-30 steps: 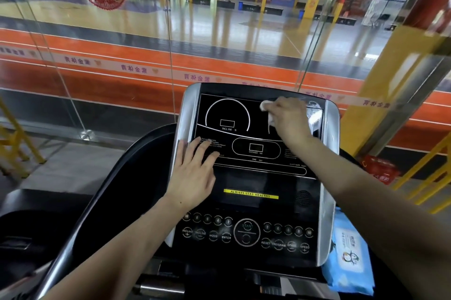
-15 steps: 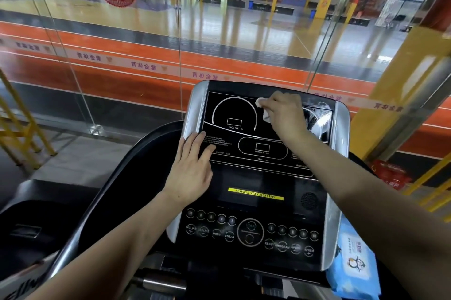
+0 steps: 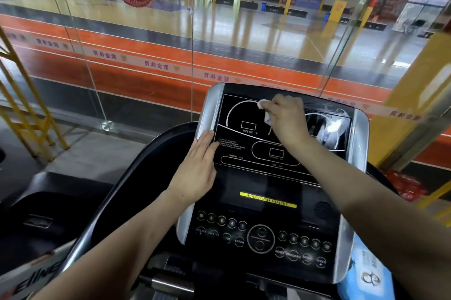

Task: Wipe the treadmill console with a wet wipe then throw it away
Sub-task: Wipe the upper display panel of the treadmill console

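The black treadmill console [image 3: 256,177] with silver side trims fills the lower middle of the head view. My right hand [image 3: 286,120] presses a crumpled white wet wipe [image 3: 263,104] against the top centre of the upper display panel; most of the wipe is hidden under the fingers. Wet streaks shine on the panel's right part [image 3: 334,126]. My left hand [image 3: 197,168] lies flat, fingers together, on the console's left edge by the silver trim, holding nothing.
A blue pack of wet wipes [image 3: 366,273] sits at the console's lower right. A glass wall [image 3: 146,55] stands just behind the treadmill, with a sports hall beyond. Yellow railings [image 3: 24,114] are at the left, a yellow pillar [image 3: 415,94] at the right.
My right hand has slid the wipe leftward along the top of the display. My left hand has shifted left from the panel's text area onto the console's left edge.
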`<control>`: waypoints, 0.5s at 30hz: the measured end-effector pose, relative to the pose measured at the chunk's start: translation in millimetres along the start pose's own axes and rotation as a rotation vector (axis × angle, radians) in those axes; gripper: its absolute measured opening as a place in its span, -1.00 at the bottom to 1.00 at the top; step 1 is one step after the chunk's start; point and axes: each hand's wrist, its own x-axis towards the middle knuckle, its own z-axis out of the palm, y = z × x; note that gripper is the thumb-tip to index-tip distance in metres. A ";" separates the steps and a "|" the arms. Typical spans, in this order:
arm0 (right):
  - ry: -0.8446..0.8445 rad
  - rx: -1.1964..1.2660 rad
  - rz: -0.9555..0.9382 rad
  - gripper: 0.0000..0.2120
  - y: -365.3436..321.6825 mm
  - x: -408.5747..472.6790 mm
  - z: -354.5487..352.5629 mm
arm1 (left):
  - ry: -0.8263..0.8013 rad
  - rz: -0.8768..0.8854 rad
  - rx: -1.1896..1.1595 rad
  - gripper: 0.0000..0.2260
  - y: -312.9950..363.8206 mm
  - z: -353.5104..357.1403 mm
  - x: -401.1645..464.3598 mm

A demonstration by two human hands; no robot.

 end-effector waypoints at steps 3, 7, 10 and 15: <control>0.006 0.027 -0.053 -0.58 -35.4 -43.0 3.9 | -0.027 0.016 0.025 -0.51 -6.7 0.5 0.0; -0.101 0.101 -0.285 -0.60 -70.7 -118.6 14.1 | -0.082 0.056 0.078 -0.43 -20.6 -2.3 2.8; -0.138 0.063 -0.336 -0.59 -59.7 -87.5 7.9 | -0.105 0.058 0.106 -0.39 -21.9 -1.5 3.8; -0.041 0.009 0.051 -0.51 -34.5 0.3 2.3 | -0.128 0.032 0.132 -0.39 -18.7 1.5 2.7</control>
